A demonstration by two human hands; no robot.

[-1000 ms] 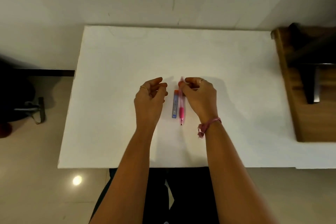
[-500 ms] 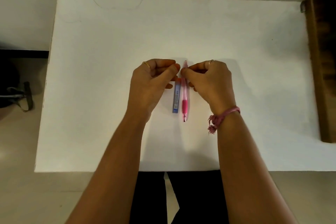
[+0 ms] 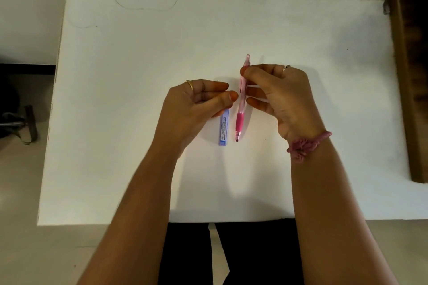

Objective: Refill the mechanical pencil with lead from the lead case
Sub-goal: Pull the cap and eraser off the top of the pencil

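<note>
A pink mechanical pencil (image 3: 239, 122) points its tip toward me near the middle of the white table (image 3: 139, 76). My right hand (image 3: 284, 97) pinches its upper barrel between thumb and fingers, and the cap end sticks out beyond them. A blue lead case (image 3: 224, 129) lies flat just left of the pencil and parallel to it. My left hand (image 3: 194, 109) hovers over the case's far end with fingers loosely curled and apart, holding nothing. The top of the case is hidden under those fingers.
A brown wooden piece of furniture (image 3: 412, 88) borders the table's right edge. On the floor to the left is a dark object with a strap (image 3: 20, 122). My legs show below the table's near edge (image 3: 231, 223).
Both hands met at the pencil's far end before. Now my left hand has drawn back to the left, and my right hand alone grips the pencil. The view has moved closer.
</note>
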